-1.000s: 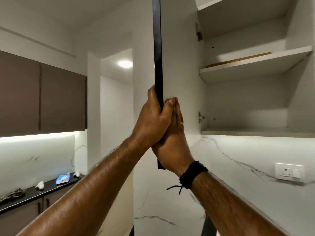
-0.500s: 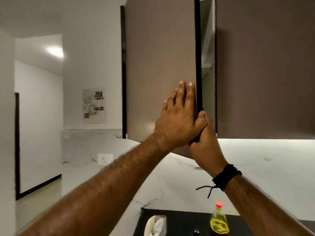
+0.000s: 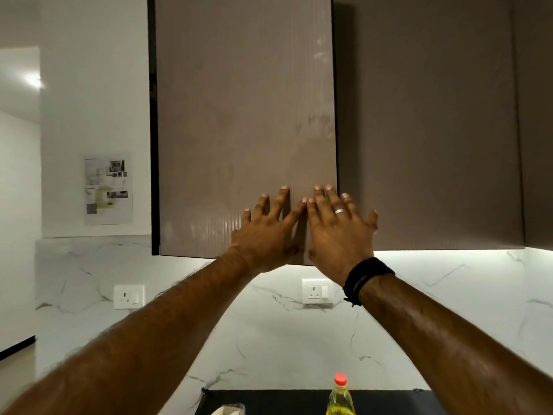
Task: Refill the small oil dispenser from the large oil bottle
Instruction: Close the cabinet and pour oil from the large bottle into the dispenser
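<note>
Both my hands press flat against the lower part of a brown wall cabinet door. My left hand has its fingers spread on the door face. My right hand, with a ring and a black wristband, lies beside it near the door's right edge. Low in the frame, an oil bottle with yellow oil and a red cap stands on the dark counter; only its top part shows. The small dispenser is not in view.
A neighbouring brown cabinet hangs to the right. Two wall sockets sit on the white marble backsplash. A paper sheet is stuck on the left wall. A pale object peeks at the bottom edge.
The cabinet door swung from wide open to nearly flush. My hands left its edge and now lie flat on its front. The view turned toward the counter.
</note>
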